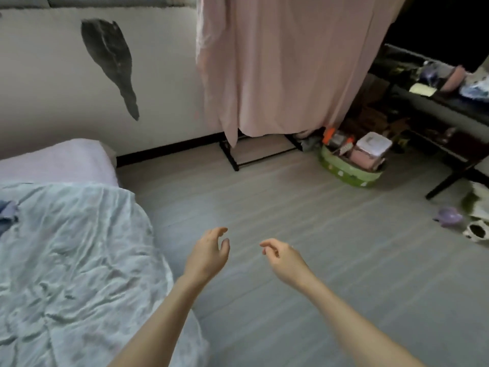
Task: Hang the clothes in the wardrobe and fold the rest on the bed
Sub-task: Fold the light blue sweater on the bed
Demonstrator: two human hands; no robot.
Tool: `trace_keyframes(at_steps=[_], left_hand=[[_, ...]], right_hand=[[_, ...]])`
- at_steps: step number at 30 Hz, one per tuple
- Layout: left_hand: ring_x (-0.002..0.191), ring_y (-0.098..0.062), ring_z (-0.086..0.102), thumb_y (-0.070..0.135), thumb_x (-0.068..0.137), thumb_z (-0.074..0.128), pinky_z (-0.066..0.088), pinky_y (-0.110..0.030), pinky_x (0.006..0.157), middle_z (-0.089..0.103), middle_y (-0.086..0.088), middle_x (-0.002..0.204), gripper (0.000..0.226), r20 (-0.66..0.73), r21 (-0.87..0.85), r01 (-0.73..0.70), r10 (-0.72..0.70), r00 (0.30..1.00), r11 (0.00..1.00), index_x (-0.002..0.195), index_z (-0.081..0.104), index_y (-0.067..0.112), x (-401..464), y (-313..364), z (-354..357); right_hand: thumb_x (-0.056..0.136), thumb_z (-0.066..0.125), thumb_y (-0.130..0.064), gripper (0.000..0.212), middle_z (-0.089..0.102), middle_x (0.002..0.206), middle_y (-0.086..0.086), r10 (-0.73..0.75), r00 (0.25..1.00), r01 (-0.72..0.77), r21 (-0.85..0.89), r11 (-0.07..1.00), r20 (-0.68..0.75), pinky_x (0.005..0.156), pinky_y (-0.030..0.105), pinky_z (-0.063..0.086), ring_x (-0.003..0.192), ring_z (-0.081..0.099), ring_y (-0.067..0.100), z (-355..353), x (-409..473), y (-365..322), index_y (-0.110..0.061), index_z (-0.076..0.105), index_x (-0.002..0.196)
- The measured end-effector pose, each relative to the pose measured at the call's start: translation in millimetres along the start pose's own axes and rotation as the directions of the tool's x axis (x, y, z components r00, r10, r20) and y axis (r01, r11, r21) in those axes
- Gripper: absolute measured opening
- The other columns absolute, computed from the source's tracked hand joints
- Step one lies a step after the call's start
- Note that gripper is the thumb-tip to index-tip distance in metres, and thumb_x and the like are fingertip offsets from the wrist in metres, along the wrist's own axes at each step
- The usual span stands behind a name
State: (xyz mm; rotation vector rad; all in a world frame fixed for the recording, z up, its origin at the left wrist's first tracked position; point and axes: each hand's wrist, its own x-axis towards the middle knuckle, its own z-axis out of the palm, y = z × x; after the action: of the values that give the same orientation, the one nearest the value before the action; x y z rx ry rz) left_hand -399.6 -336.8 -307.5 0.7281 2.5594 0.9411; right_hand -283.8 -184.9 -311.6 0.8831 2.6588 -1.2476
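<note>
Now: both hands bare and idle beside the bed

Just off the bed's [66,234] right edge, over the grey plank floor [304,207], both forearms reach forward with nothing in either hand. The left hand [209,254] hangs nearest the bed, its fingers loosely curled and relaxed, thumb apart from them, touching nothing. The right hand [284,256] is a little farther from the bed, fingers likewise slack and lightly bent, also holding nothing. A gap of bare floor shows between the two hands.

On the bed lies a rumpled pale blue cover, and at its far left edge a small heap of blue clothing [8,215] rests on that cover, partly cut off by the frame. Beyond the cover, at the bed's far end, a pink sheet [58,162] shows.

Across the floor from the bed stands the wardrobe [277,67], a black frame behind a pink fabric curtain that hangs nearly to the ground. Farther from the bed than the wardrobe, a green basket [349,173] full of small items sits on the floor beside a dark shelf unit [436,107]
</note>
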Motion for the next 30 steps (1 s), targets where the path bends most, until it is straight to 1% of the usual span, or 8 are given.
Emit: trace_keyframes(at_steps=[4,8,11,15,19,22,27,30], left_hand=[[0.117,-0.02,0.054,0.019,0.095,0.05,0.041,-0.033,0.098,0.058,-0.005,0.128,0.036,-0.07,-0.035,0.084,-0.086,0.994,0.996,0.13,0.053,0.013,43,25,-19],[0.117,-0.016,0.054,0.019,0.095,0.051,0.04,-0.028,0.098,0.058,-0.001,0.129,0.035,-0.163,-0.048,0.198,-0.204,0.965,0.979,0.13,0.055,0.014,52,10,-61],[0.111,-0.017,0.058,0.016,0.094,0.053,0.042,-0.026,0.093,0.06,-0.003,0.125,0.034,-0.247,-0.085,0.293,-0.305,0.92,0.952,0.127,0.057,0.012,48,-16,-102],[0.107,-0.017,0.059,0.017,0.095,0.052,0.043,-0.025,0.087,0.061,-0.004,0.123,0.033,-0.382,-0.14,0.402,-0.424,0.821,0.905,0.127,0.057,0.012,66,-62,-156],[0.109,-0.019,0.058,0.018,0.096,0.05,0.044,-0.028,0.089,0.059,-0.004,0.125,0.033,-0.497,-0.231,0.441,-0.495,0.713,0.867,0.128,0.055,0.013,118,-112,-204],[0.11,-0.016,0.056,0.019,0.096,0.047,0.043,-0.025,0.089,0.058,-0.003,0.127,0.033,-0.526,-0.303,0.442,-0.535,0.661,0.844,0.128,0.054,0.014,155,-139,-232],[0.114,-0.018,0.055,0.022,0.097,0.046,0.045,-0.03,0.093,0.057,-0.002,0.128,0.034,-0.522,-0.406,0.521,-0.658,0.542,0.751,0.13,0.053,0.017,173,-185,-271],[0.115,-0.02,0.054,0.021,0.097,0.046,0.046,-0.031,0.092,0.056,-0.002,0.13,0.034,-0.512,-0.492,0.568,-0.747,0.424,0.66,0.13,0.052,0.017,171,-233,-302]], right_hand=[[0.095,0.046,-0.013,0.026,0.069,0.105,0.007,-0.041,0.999,0.04,0.013,0.999,0.035,0.082,0.023,0.042,0.101,0.062,0.022,-38,61,-20,-0.014,0.065,0.112],[0.095,0.045,-0.012,0.026,0.069,0.105,0.006,-0.137,0.981,0.134,0.028,0.991,0.135,0.083,0.025,0.043,0.101,0.061,0.022,-37,106,-64,-0.013,0.065,0.112],[0.096,0.042,-0.012,0.029,0.067,0.11,0.007,-0.239,0.939,0.235,0.05,0.971,0.248,0.088,0.028,0.043,0.105,0.059,0.023,-17,134,-112,-0.012,0.063,0.116],[0.095,0.04,-0.013,0.032,0.067,0.111,0.008,-0.37,0.848,0.373,0.068,0.925,0.38,0.089,0.031,0.045,0.105,0.059,0.024,18,179,-182,-0.014,0.061,0.119],[0.095,0.04,-0.011,0.033,0.065,0.117,0.01,-0.492,0.748,0.517,0.073,0.853,0.446,0.092,0.032,0.044,0.11,0.057,0.027,58,243,-257,-0.011,0.061,0.12],[0.095,0.04,-0.012,0.033,0.066,0.116,0.007,-0.532,0.695,0.581,0.058,0.812,0.483,0.09,0.027,0.042,0.11,0.058,0.023,82,287,-310,-0.013,0.061,0.12],[0.094,0.041,-0.013,0.033,0.067,0.114,0.004,-0.548,0.588,0.65,0.055,0.758,0.595,0.091,0.028,0.044,0.105,0.061,0.02,131,331,-375,-0.016,0.061,0.119],[0.093,0.041,-0.014,0.033,0.065,0.116,0.001,-0.537,0.5,0.702,0.045,0.711,0.679,0.09,0.027,0.044,0.105,0.059,0.017,181,363,-420,-0.018,0.059,0.12]])
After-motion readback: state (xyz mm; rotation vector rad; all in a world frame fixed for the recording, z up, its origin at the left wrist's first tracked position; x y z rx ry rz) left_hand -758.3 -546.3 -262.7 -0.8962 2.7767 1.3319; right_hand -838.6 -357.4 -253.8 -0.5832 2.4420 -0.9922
